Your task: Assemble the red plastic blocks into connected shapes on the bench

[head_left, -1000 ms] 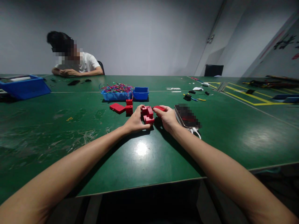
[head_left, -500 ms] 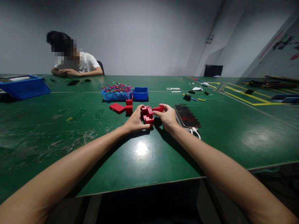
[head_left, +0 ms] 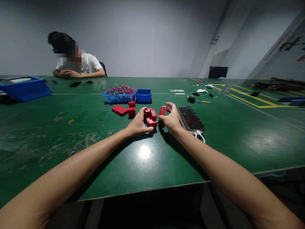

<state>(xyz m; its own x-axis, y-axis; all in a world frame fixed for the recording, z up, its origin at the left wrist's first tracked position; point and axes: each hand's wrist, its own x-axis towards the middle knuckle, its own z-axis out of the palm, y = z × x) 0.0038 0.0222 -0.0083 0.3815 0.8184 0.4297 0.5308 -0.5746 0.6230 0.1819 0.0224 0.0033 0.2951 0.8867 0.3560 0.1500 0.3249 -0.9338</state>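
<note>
My left hand (head_left: 137, 123) is closed around a red notched block (head_left: 150, 117), with its fingers at the back and the thumb along the near side. Just to the right, my right hand (head_left: 172, 117) pinches a small flat red piece (head_left: 162, 110) between thumb and fingers, tilted upward. A narrow gap separates this piece from the notched block. Beyond my left hand lie a flat red plate (head_left: 119, 110) and red blocks (head_left: 131, 112) set close together on the green table (head_left: 143, 171).
A blue bin of coloured wires (head_left: 119, 98) and a smaller blue bin (head_left: 143, 96) stand behind the red parts. A phone (head_left: 190, 118) with a white cable lies right of my right hand. Farther off are calipers (head_left: 177, 91) and a seated person (head_left: 78, 65).
The red piece in my right hand has turned from lying sideways against the notched block to pointing upward, apart from it. My left hand and the notched block have barely moved.
</note>
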